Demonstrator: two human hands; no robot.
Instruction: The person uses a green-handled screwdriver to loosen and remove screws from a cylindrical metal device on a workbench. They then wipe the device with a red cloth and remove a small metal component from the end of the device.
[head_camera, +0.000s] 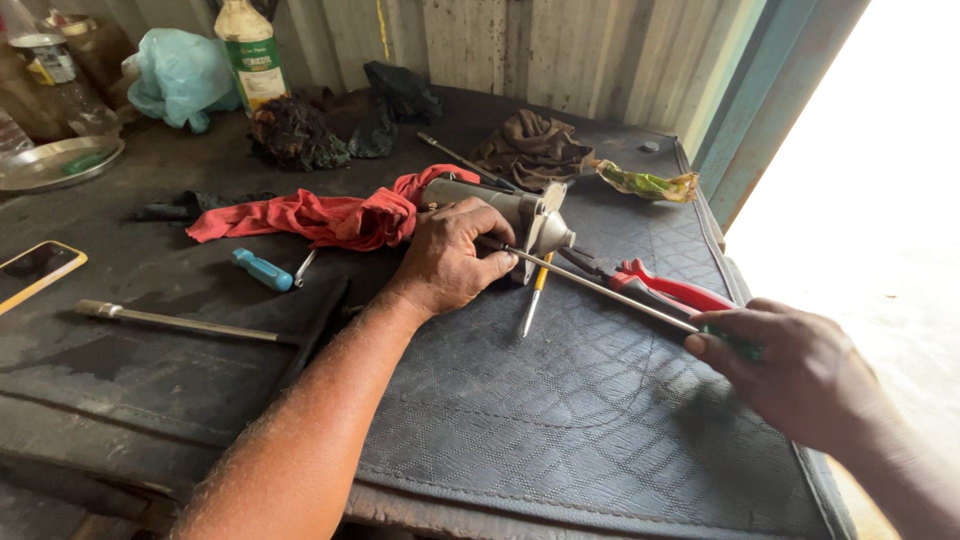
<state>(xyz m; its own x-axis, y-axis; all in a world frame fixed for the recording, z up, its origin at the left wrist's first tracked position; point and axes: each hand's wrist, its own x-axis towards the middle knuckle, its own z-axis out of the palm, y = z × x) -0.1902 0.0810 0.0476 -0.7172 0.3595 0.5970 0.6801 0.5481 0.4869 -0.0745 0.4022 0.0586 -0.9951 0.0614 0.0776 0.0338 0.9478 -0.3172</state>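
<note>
My left hand (447, 256) presses down on a grey metal motor housing (520, 212) that lies on its side on a black quilted mat (560, 400). My right hand (800, 375) grips the green handle of a long screwdriver (600, 288). Its thin shaft runs up and left, and the tip meets the housing's flanged end right by my left fingers. A red rag (320, 215) lies bunched against the rear of the housing.
Red-handled pliers (665, 288) and a small yellow screwdriver (533, 300) lie under the shaft. A blue-handled tool (263, 270), a metal bar (180, 321), a phone (35, 270), a steel plate (55, 162), a bottle (252, 55) and rags sit on the bench.
</note>
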